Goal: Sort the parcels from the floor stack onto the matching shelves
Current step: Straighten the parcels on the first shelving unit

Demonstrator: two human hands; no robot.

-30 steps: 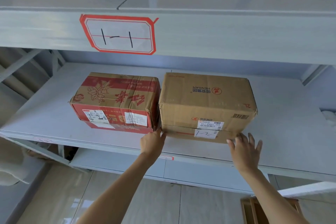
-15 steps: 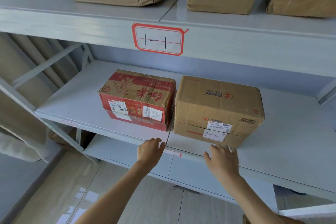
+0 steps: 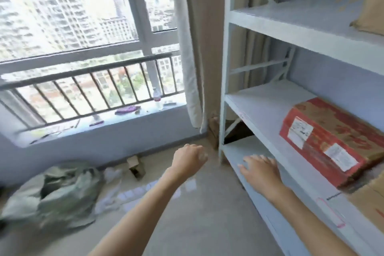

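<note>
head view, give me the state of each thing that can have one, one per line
left hand: empty, loosely curled, over the floor
right hand: empty, fingers spread, by the shelf edge
red box: closed, lying flat on the middle shelf
green bag: crumpled on the floor, mouth open
bottle: upright on the sill

A room in a high-rise flat, used as a parcel store, is shown. A pale metal shelving rack [image 3: 276, 16] fills the right of the frame, with a red taped carton [image 3: 332, 141] kept on its middle shelf. At upper left, tower blocks are seen through a railed window [image 3: 83, 37], beside a curtain [image 3: 193, 48]. A crumpled sack [image 3: 54, 191] is left on the tiled floor [image 3: 207, 214] at lower left.
</note>
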